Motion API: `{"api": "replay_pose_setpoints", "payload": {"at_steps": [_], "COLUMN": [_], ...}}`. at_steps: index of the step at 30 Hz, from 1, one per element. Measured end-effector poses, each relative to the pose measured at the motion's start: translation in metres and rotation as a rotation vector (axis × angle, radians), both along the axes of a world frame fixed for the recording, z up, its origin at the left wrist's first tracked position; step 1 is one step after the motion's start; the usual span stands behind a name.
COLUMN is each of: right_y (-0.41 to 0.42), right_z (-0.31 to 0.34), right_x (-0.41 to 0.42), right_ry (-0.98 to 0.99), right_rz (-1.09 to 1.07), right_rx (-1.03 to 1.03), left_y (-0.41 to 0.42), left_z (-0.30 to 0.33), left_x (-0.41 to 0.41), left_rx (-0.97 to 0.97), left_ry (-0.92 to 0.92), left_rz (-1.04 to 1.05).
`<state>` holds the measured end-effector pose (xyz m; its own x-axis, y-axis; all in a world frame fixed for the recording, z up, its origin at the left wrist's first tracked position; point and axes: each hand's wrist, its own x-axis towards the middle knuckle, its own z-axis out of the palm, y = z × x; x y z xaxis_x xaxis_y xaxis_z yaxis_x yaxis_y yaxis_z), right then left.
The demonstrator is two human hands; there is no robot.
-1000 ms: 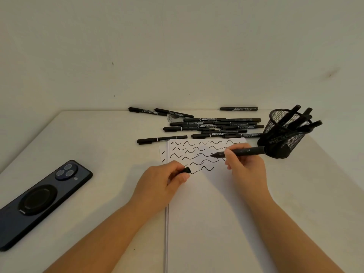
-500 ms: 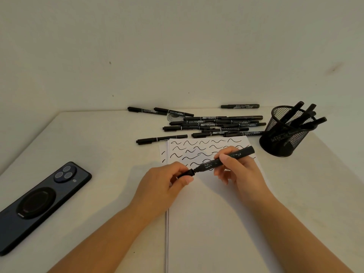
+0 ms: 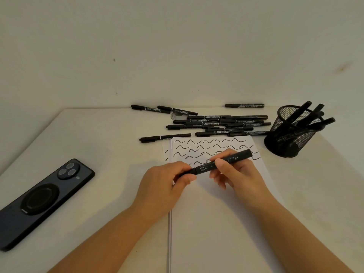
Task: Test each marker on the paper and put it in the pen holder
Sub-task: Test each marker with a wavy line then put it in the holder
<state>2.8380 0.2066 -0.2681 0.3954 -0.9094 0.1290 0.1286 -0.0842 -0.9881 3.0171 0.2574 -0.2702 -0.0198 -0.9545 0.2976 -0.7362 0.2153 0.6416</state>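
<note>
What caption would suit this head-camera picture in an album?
Both hands, left hand and right hand, hold one marker over squiggle-covered paper, beside a mesh pen holder.

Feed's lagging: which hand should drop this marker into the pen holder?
Probably the right hand: it grips the marker along its barrel, and the pen holder stands on its side.

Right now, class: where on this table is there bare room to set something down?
Bare table lies between the phone and paper, and right of the paper below the pen holder. The loose markers crowd the back.
</note>
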Motion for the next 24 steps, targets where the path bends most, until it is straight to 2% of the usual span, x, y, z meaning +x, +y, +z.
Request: {"api": "replay_pose_setpoints", "payload": {"at_steps": [5,8,10,15,18,21,24], "right_y": [0.0017,0.0024,0.0024,0.0007,-0.0002,-0.0009,-0.0014], "right_z": [-0.0009,-0.0007,-0.0023,-0.0055,-0.0052,-0.007,-0.0079], "right_x": [0.0013,0.0003,-0.0007,-0.0019,-0.002,-0.002,-0.0007], "right_ry": [-0.05,-0.085,-0.081,-0.063,-0.063,-0.062,-0.067], "right_rz": [0.019,0.036,0.047,0.086,0.117,0.124,0.082], "right_rx": [-0.002,-0.009,-0.004,0.002,-0.014,-0.01,0.015], "left_y": [0.0035,0.005,0.0058,0.0075,0.0046,0.0028,0.0026], "left_z": [0.004,0.0054,0.0048,0.0054,0.0075,0.0074,0.006], "left_x": [-0.0021,-0.0026,-0.0032,-0.0045,-0.0037,-0.0043,-0.0068], "left_rx": [-0.065,-0.066,-0.02,0.181,0.319,0.373,0.309], "left_ry": [-0.083,-0.059,-0.006,0.297,0.417,0.459,0.42], "left_rz": [-0.011,-0.038,-0.053,-0.099,-0.132,-0.143,-0.096]}}
